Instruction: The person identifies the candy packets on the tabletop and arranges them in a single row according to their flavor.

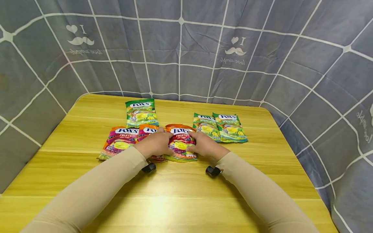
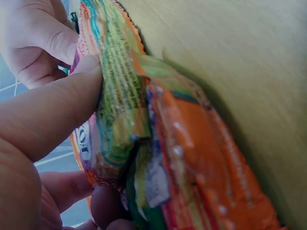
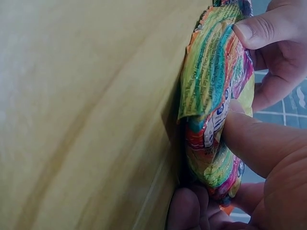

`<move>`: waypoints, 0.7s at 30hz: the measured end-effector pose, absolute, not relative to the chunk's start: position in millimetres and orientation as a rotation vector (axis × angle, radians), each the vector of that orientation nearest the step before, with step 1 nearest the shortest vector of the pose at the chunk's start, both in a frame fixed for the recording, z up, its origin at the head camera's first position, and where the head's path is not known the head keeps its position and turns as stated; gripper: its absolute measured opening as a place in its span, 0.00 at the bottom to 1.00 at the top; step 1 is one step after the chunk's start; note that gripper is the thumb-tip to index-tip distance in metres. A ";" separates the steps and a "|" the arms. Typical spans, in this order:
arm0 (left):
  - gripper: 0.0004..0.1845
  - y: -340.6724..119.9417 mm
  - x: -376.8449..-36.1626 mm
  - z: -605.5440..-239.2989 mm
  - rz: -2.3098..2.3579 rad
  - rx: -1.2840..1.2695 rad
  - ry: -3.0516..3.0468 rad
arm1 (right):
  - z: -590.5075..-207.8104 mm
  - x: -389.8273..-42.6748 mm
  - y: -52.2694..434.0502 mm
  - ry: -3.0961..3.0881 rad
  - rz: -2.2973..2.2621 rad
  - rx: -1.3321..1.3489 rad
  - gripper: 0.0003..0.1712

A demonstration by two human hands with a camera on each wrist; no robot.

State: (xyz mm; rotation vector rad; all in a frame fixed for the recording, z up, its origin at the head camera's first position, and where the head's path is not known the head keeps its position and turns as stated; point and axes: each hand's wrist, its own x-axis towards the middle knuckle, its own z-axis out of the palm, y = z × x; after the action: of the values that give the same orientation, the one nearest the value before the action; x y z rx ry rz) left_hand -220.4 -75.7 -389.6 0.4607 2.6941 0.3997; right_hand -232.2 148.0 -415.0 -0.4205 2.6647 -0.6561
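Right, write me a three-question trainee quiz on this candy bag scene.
1. True or false: both the left hand and the right hand grip the same orange candy bag.
2. How many green candy bags lie on the table? A) one B) three C) five
3. Fill in: the single green bag lies on the person's ____ side, apart from the green pair.

Key: 1 true; 2 B; 3 left

Glossy plastic candy bag [image 1: 180,142], smooth wooden table [image 1: 186,194], grey cloth backdrop [image 1: 262,64]
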 end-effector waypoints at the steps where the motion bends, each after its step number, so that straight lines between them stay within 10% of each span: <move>1: 0.50 -75.5 -220.5 -389.2 0.396 0.460 2.693 | -415.1 -232.1 147.7 2.663 -0.658 -0.414 0.49; 21: 0.51 -74.1 -224.0 -386.2 0.321 0.476 2.682 | -411.6 -232.2 145.2 2.665 -0.604 -0.411 0.50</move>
State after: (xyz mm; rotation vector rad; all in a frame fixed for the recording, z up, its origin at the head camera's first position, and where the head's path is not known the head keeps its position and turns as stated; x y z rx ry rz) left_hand -224.0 -74.1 -386.2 0.4760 2.6822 0.3214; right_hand -232.2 145.2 -411.6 -0.4113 2.6645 -0.6040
